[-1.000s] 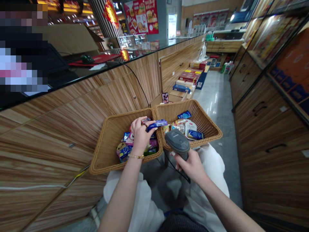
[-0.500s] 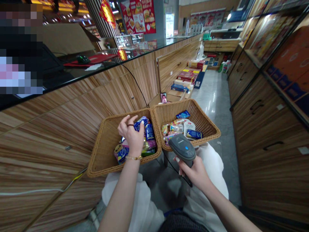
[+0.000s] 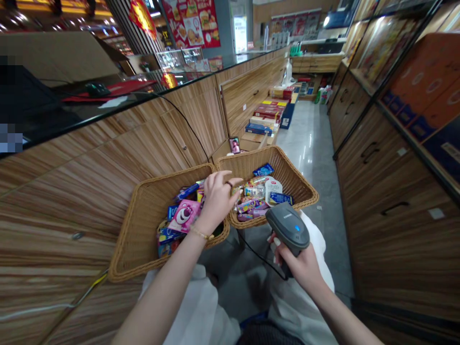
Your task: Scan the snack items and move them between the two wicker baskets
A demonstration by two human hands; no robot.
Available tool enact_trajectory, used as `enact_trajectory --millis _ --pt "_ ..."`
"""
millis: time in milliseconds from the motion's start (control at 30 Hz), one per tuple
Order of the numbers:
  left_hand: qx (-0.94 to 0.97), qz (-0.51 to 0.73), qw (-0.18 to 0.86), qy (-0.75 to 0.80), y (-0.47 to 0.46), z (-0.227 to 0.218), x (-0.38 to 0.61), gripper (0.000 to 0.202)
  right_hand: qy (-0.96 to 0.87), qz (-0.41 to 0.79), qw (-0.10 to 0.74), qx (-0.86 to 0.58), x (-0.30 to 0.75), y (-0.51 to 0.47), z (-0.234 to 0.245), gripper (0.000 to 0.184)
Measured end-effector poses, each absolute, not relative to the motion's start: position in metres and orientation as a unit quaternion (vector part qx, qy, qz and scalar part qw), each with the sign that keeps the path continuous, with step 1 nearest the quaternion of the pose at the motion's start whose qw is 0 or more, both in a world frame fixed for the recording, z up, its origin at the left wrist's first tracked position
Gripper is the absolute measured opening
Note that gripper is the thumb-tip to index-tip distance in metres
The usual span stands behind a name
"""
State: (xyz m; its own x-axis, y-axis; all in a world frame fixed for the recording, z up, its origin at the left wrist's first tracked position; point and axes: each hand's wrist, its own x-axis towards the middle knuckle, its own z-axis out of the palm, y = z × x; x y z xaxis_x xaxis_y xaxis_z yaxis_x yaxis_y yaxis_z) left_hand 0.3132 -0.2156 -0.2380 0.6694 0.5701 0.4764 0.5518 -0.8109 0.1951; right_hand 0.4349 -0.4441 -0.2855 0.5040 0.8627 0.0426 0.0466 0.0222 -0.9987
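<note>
My left hand (image 3: 219, 199) hovers over the inner rims where two wicker baskets meet, fingers curved and apart, with nothing visible in it. Beneath and beside it, the left basket (image 3: 124, 235) holds mixed snack packs, among them a pink packet (image 3: 185, 215) with a cartoon bear and a slim blue pack (image 3: 187, 191). In the right basket (image 3: 304, 184) lie a blue packet (image 3: 263, 169), a white rounded package (image 3: 273, 189), a dark blue pack (image 3: 281, 198) and colourful sweets. My right hand (image 3: 302, 261) grips a grey barcode scanner (image 3: 287, 225) just in front of the right basket.
A wooden counter (image 3: 172, 124) with a dark glass top runs along the left. Boxes (image 3: 268, 112) sit on an open drawer beyond the baskets. Wooden cabinets (image 3: 391, 191) line the right side of the aisle. A phone (image 3: 235, 145) stands behind the baskets.
My left hand has moved right, from over the packs in the left basket to the inner rims. The pink bear packet is now uncovered. The scanner has shifted slightly right and the view has turned.
</note>
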Motion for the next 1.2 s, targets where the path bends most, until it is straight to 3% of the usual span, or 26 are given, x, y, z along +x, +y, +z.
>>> enact_trajectory --millis 200,467,900,1200 --pt "0.98 0.07 -0.006 0.185 -0.218 -0.252 0.387 0.042 -0.352 0.331 0.615 -0.623 0.441 -0.448 -0.289 0.038" --pt "0.992 -0.058 -0.048 0.101 -0.211 -0.298 0.442 0.044 -0.339 0.321 0.612 -0.638 0.45 -0.456 -0.294 0.039" --pt "0.995 -0.043 -0.067 0.067 -0.206 -0.308 0.465 0.024 -0.345 0.313 0.608 -0.643 0.453 -0.454 -0.296 0.031" --pt "0.992 -0.045 -0.012 0.118 -0.188 -0.292 0.457 0.041 -0.339 0.304 0.617 -0.642 0.456 -0.457 -0.301 0.035"
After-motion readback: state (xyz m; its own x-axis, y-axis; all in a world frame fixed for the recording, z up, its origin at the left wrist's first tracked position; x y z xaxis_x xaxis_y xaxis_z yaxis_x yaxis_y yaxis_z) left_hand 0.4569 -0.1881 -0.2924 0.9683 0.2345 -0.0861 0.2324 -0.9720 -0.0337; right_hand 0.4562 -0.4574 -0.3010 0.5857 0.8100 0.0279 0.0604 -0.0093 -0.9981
